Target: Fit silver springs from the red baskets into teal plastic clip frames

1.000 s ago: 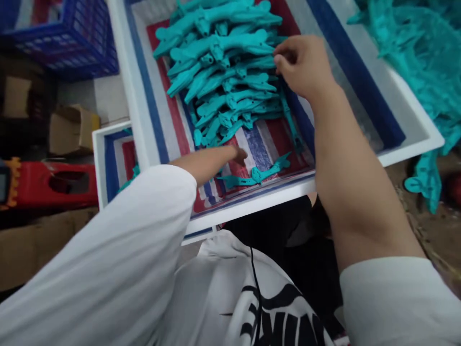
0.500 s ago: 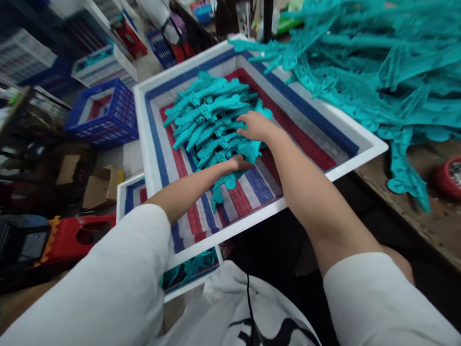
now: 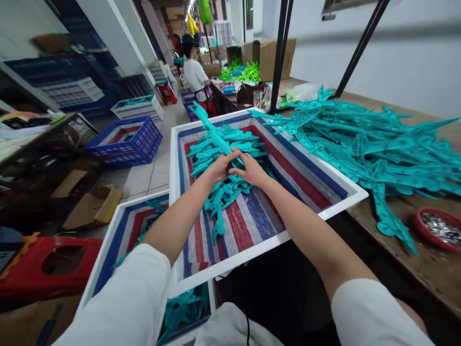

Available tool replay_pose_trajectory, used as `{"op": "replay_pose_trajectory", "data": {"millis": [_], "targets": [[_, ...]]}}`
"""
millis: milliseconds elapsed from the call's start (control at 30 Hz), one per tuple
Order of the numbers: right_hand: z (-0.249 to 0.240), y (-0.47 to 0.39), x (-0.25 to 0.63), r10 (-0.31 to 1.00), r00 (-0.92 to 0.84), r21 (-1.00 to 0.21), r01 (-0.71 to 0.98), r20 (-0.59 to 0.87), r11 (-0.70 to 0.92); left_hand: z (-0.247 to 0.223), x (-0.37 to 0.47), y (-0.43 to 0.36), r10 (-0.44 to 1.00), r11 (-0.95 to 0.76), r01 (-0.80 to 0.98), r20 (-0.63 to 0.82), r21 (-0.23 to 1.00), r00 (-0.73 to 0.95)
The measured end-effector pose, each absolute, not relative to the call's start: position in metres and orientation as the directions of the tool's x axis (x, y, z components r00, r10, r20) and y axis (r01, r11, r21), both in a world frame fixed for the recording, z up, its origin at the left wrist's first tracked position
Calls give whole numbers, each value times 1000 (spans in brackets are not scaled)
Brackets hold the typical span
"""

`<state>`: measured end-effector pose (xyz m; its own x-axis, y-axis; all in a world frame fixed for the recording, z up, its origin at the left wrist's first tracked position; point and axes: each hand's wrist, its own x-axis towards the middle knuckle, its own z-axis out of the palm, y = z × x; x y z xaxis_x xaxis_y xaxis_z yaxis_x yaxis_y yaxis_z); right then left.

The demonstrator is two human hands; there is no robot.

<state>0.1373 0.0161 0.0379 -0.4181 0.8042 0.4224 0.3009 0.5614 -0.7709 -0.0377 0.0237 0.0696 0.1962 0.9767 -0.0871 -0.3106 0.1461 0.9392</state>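
Observation:
A long teal plastic piece (image 3: 212, 130) is raised at a slant over the lined white tray (image 3: 338, 211), its far end past the tray's back rim. My left hand (image 3: 220, 168) is closed around its near part. My right hand (image 3: 252, 170) meets the left at the piece's near end, fingers bent against it, thumb stretched toward the left palm. Just where the right fingertips grip is partly hidden. Beneath both hands lies a heap of similar teal pieces (image 3: 225, 194), stacked on the red, white and blue striped lining.
Right of the tray, a big teal pile (image 3: 360, 139) covers the workbench (image 3: 370, 216), near a red bowl (image 3: 419, 226) of small shiny metal bits. Another white tray (image 3: 104, 250) sits lower left. A blue crate (image 3: 133, 144) and red stool (image 3: 54, 274) stand left. A person (image 3: 194, 74) sits farther back.
My hands have come together and lifted one teal piece off the heap; before, they were apart at the heap's right side. The camera has tilted up, showing more of the room.

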Motion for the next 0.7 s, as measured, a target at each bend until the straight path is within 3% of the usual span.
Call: {"op": "replay_pose_trajectory", "data": {"millis": [100, 167, 300, 400, 500, 567, 633, 700], "targets": [[47, 24, 157, 791, -425, -760, 293, 440, 580, 73, -40, 16, 941, 99, -201, -27, 975, 337], [56, 29, 168, 830, -341, -785, 301, 442, 542, 74, -45, 15, 918, 88, -192, -5, 977, 398], [83, 39, 196, 912, 119, -898, 265, 391, 351, 75, -46, 14, 908, 77, -232, 28, 970, 419], [104, 41, 224, 926, 270, -964, 54, 265, 260, 81, -42, 17, 978, -24, -252, 74, 967, 193], [109, 39, 241, 988, 143, -995, -74, 60, 71, 83, -45, 33, 964, -253, -292, 213, 922, -161], [101, 39, 240, 996, 83, -999, -20, -34, -33, 73, -52, 48, 927, -338, -352, 245, 873, -282], [90, 41, 232, 996, 84, -990, 144, 1, -11, 49, -58, 58, 946, -261, -371, 160, 891, -282], [78, 45, 224, 989, 77, -922, 378, 123, 85, 17, -57, 60, 987, -58, -134, 37, 989, -156]]}}
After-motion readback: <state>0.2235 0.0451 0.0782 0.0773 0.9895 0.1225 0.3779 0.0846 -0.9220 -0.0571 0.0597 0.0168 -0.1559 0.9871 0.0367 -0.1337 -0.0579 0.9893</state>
